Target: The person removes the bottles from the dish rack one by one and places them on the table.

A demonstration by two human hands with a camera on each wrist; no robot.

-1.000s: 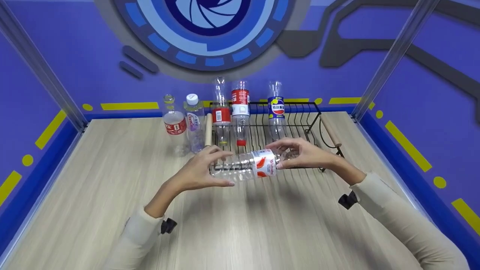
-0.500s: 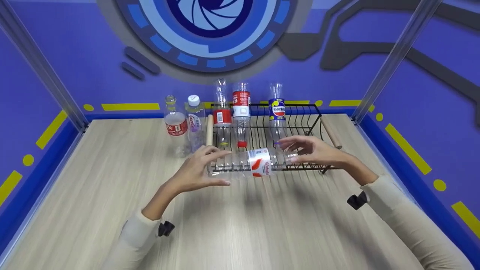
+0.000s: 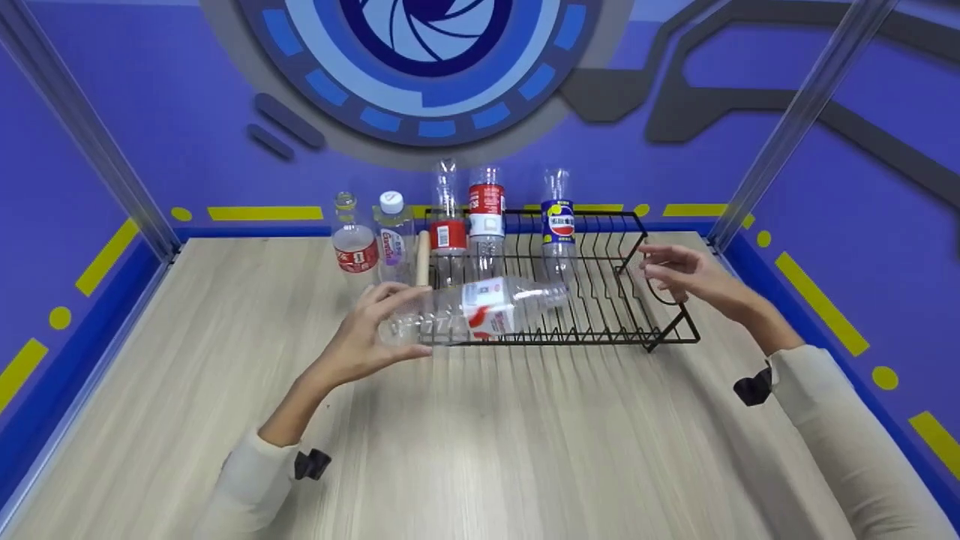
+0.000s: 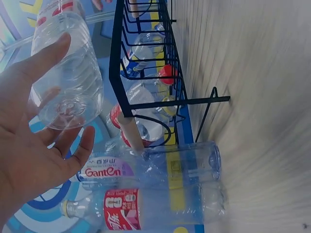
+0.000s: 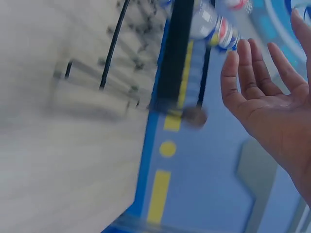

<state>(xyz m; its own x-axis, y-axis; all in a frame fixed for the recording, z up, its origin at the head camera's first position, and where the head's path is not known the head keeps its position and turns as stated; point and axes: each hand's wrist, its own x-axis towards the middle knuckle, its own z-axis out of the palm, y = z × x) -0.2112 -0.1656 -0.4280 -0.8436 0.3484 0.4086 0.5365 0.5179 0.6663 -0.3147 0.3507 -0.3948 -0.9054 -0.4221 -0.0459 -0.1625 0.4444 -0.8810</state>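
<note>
A clear plastic bottle (image 3: 491, 304) with a white and red label lies on its side in the air, over the front of the black wire rack (image 3: 600, 341). My left hand (image 3: 371, 330) grips it round its base end, with the neck pointing right. In the left wrist view the thumb and fingers curl about the bottle's ribbed lower part (image 4: 73, 92). My right hand (image 3: 694, 277) is by the rack's right end and holds nothing, its fingers loosely bent. The right wrist view shows that palm bare.
Inside the rack, bottles stand neck down: two with red labels (image 3: 448, 234) (image 3: 487, 202) and one with a blue label (image 3: 558, 221). Left of it stand a red-labelled bottle (image 3: 355, 251) and a white-capped bottle (image 3: 394, 240). Wooden handles (image 3: 423, 256) flank the rack.
My right hand has let go of the bottle's neck end and moved right. My left hand has carried the bottle slightly left, and the neck has tipped up a little in the head view.
</note>
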